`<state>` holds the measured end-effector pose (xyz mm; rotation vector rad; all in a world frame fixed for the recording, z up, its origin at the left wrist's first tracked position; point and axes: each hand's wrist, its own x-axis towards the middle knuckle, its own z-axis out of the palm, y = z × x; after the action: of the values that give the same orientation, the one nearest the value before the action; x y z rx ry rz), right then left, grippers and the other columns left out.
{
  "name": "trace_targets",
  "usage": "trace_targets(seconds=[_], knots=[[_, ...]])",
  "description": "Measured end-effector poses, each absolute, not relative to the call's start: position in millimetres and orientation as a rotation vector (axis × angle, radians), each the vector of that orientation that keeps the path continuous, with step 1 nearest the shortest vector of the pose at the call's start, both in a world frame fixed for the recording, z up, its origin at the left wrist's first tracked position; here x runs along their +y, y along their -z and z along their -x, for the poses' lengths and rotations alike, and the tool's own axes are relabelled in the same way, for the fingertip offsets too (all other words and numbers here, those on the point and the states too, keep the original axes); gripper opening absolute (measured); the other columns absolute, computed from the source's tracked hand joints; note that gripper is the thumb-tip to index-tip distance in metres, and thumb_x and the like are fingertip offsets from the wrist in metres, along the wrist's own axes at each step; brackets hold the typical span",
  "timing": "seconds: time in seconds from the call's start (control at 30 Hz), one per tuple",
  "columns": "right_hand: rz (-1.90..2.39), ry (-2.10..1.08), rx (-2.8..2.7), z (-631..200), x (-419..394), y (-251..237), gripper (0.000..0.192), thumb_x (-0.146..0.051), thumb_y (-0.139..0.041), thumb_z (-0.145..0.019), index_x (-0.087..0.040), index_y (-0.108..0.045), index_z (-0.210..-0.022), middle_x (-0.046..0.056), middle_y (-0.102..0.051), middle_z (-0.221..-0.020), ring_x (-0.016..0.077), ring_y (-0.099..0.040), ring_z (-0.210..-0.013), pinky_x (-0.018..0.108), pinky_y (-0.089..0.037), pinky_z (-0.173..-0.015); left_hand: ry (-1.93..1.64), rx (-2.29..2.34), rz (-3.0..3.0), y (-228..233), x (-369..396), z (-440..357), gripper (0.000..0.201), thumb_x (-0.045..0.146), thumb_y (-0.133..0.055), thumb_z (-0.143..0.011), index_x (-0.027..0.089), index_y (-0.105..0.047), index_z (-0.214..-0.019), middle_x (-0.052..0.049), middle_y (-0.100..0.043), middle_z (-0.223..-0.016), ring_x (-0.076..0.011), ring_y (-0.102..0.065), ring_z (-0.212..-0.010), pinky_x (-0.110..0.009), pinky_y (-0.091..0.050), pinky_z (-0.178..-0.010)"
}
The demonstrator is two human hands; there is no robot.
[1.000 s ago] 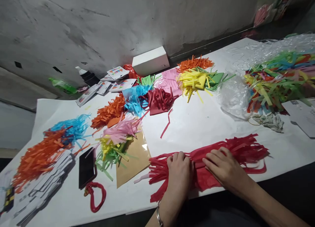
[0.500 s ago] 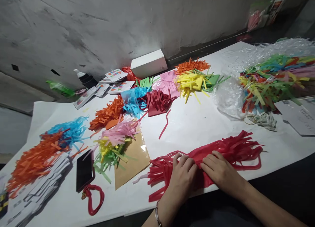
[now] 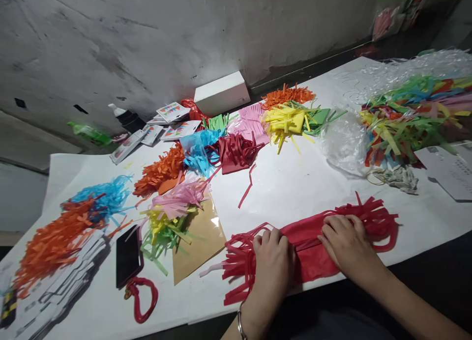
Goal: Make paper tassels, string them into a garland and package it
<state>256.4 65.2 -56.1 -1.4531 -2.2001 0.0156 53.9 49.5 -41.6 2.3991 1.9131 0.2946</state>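
A long red tissue-paper sheet (image 3: 309, 242) with fringed ends lies along the near edge of the white table cover (image 3: 295, 187). My left hand (image 3: 273, 264) presses flat on its left part, fingers curled over the fringe. My right hand (image 3: 346, 244) lies flat on its right part, close to the right fringe. Both hands press down on the paper rather than lift it.
Fringed paper bundles in orange (image 3: 55, 237), blue (image 3: 201, 151), pink (image 3: 180, 195), yellow (image 3: 285, 121) and dark red (image 3: 236, 153) are spread over the table. A black phone (image 3: 129, 255), a red cord (image 3: 142, 298), a white box (image 3: 221, 92), a clear plastic bag (image 3: 344, 143) and a mixed fringe heap (image 3: 409, 119) are there too.
My right hand slid to the right along the red sheet, towards its right fringe. My left hand stayed on the left part, shifting only slightly.
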Motion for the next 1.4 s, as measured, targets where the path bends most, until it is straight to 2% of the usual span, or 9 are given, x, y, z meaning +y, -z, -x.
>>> trace_targets(seconds=[0.17,0.3,0.4,0.53,0.67,0.8,1.0,1.23,1.4], knots=[[1.150,0.014,-2.306,-249.8,59.5,58.8,0.023,-0.009,-0.047,-0.099,-0.017,-0.068,-0.102,0.010,-0.069,-0.102,0.0266,-0.059,-0.105,0.053,-0.026,-0.110,-0.255,1.902,-2.385,41.5,53.3,-52.5,0.009,0.016,-0.068,-0.086,0.020,-0.068,-0.078,-0.006,-0.069,-0.092,-0.0270,-0.060,-0.090,-0.048,-0.043,-0.084],[0.982,-0.007,-2.374,-244.4,58.3,62.7,0.029,-0.004,-0.043,-0.097,-0.016,-0.067,-0.087,0.005,-0.067,-0.083,0.0217,-0.058,-0.088,0.046,-0.031,-0.104,-0.331,1.825,-2.398,40.2,52.4,-45.8,0.006,0.017,-0.071,-0.086,0.021,-0.067,-0.085,-0.005,-0.069,-0.096,-0.0258,-0.060,-0.093,-0.046,-0.043,-0.087],[0.999,-0.035,-2.358,-243.2,61.0,62.3,0.030,-0.006,-0.043,-0.099,-0.017,-0.065,-0.081,0.003,-0.063,-0.076,0.0194,-0.054,-0.077,0.043,-0.034,-0.096,-0.504,1.628,-2.515,41.5,50.6,-41.1,0.012,0.017,-0.074,-0.085,0.024,-0.067,-0.092,-0.003,-0.068,-0.103,-0.0238,-0.058,-0.095,-0.046,-0.040,-0.093],[1.007,-0.082,-2.340,-237.9,63.3,62.1,0.026,-0.010,-0.045,-0.100,-0.018,-0.066,-0.086,0.003,-0.064,-0.079,0.0191,-0.055,-0.078,0.041,-0.034,-0.093,-0.656,1.460,-2.616,46.9,50.4,-39.6,0.014,0.010,-0.071,-0.086,0.023,-0.067,-0.090,-0.002,-0.070,-0.097,-0.0212,-0.057,-0.092,-0.046,-0.036,-0.099],[0.983,-0.111,-2.359,-237.4,64.1,64.8,0.028,-0.005,-0.044,-0.097,-0.019,-0.065,-0.084,0.002,-0.064,-0.080,0.0182,-0.054,-0.077,0.040,-0.035,-0.095,-0.688,1.461,-2.499,50.6,53.3,-40.6,0.013,0.010,-0.071,-0.087,0.022,-0.068,-0.085,-0.001,-0.071,-0.092,-0.0198,-0.058,-0.087,-0.043,-0.040,-0.094],[1.013,-0.155,-2.320,-259.0,65.6,65.0,0.026,-0.008,-0.045,-0.098,-0.020,-0.066,-0.088,0.004,-0.066,-0.086,0.0197,-0.057,-0.085,0.042,-0.036,-0.099,-0.706,1.535,-2.361,51.1,54.0,-41.2,0.013,0.014,-0.077,-0.084,0.022,-0.068,-0.078,0.000,-0.073,-0.090,-0.0200,-0.060,-0.087,-0.042,-0.042,-0.089],[1.169,-0.180,-2.235,-276.1,63.7,62.1,0.023,-0.015,-0.046,-0.101,-0.020,-0.065,-0.090,0.004,-0.067,-0.093,0.0205,-0.060,-0.094,0.047,-0.032,-0.108,-0.523,1.661,-2.413,46.1,50.9,-48.7,0.014,0.009,-0.069,-0.087,0.022,-0.069,-0.084,-0.001,-0.072,-0.094,-0.0229,-0.060,-0.090,-0.047,-0.040,-0.090],[1.448,-0.056,-2.167,-254.3,62.9,64.0,0.021,-0.014,-0.046,-0.096,-0.017,-0.062,-0.082,0.010,-0.064,-0.085,0.0268,-0.056,-0.088,0.056,-0.033,-0.100,-0.227,1.826,-2.467,44.8,55.1,-59.6,0.010,0.012,-0.061,-0.088,0.018,-0.064,-0.081,-0.006,-0.066,-0.090,-0.0266,-0.057,-0.087,-0.049,-0.041,-0.084],[1.390,-0.035,-2.210,-251.7,60.7,66.1,0.023,-0.004,-0.047,-0.092,-0.019,-0.063,-0.089,0.007,-0.066,-0.090,0.0246,-0.057,-0.092,0.053,-0.030,-0.106,-0.245,1.588,-2.683,39.7,56.6,-59.5,0.010,0.010,-0.066,-0.089,0.020,-0.066,-0.087,-0.003,-0.067,-0.095,-0.0235,-0.058,-0.091,-0.050,-0.039,-0.095]])
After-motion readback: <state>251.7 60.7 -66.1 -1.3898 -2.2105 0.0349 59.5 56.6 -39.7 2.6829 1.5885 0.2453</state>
